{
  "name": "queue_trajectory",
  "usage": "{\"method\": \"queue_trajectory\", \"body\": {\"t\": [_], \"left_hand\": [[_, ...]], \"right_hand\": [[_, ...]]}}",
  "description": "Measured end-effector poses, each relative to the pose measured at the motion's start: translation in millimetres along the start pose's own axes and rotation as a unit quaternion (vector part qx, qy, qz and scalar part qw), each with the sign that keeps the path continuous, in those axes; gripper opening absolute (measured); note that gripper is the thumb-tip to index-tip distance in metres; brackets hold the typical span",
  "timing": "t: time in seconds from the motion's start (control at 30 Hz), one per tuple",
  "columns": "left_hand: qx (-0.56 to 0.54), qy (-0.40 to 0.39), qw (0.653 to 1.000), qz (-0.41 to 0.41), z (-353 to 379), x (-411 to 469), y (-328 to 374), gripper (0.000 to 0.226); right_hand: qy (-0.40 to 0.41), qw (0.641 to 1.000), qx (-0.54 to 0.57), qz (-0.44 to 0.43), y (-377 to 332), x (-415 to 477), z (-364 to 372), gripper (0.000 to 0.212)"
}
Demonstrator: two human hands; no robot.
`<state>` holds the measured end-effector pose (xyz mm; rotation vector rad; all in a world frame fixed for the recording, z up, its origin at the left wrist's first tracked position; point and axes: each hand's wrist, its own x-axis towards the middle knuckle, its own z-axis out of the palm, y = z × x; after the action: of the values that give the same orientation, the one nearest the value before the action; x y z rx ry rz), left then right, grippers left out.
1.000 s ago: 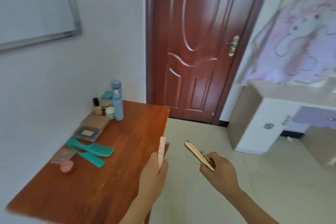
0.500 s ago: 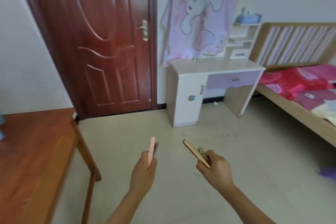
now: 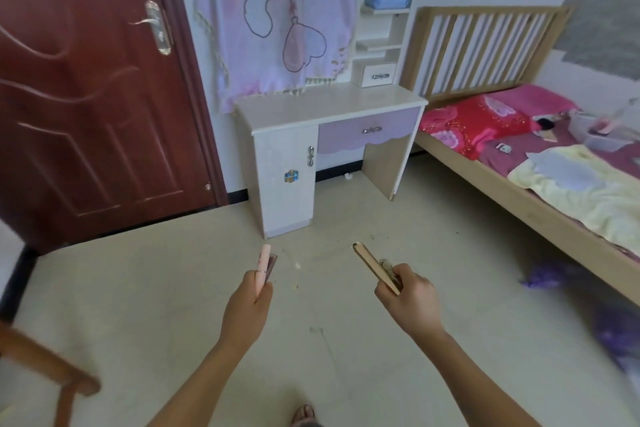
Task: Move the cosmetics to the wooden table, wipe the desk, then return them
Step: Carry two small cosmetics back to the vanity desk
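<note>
Head view: the left grip [image 3: 247,302] is clenched round a pink tube [image 3: 265,258], held upright as for carrying. The right grip [image 3: 405,298] pinches a flat gold case [image 3: 372,265] by its near end. Both cosmetics hang above the floor [image 3: 173,288], pointed at the white desk surface [image 3: 332,104] far ahead, so this is likely the return trip. A darker item [image 3: 273,262] behind the tube is mostly hidden. The wooden table [image 3: 41,367], near left, is cut off and blurred.
</note>
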<state>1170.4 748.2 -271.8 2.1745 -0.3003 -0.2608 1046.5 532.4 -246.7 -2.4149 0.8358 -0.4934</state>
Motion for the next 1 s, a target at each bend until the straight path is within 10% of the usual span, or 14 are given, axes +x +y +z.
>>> {"method": "queue_trajectory", "body": {"t": [0.6, 1.0], "left_hand": [[-0.037, -0.050, 0.998, -0.027, 122.5, 280.1, 97.5, 0.014], [-0.071, 0.081, 0.994, -0.018, 155.5, 451.2, 177.9, 0.008]], "right_hand": [[-0.003, 0.997, -0.056, 0.052, 64.7, 284.1, 17.6, 0.015], [-0.095, 0.990, -0.044, -0.097, 65.6, 526.3, 59.3, 0.016]]}}
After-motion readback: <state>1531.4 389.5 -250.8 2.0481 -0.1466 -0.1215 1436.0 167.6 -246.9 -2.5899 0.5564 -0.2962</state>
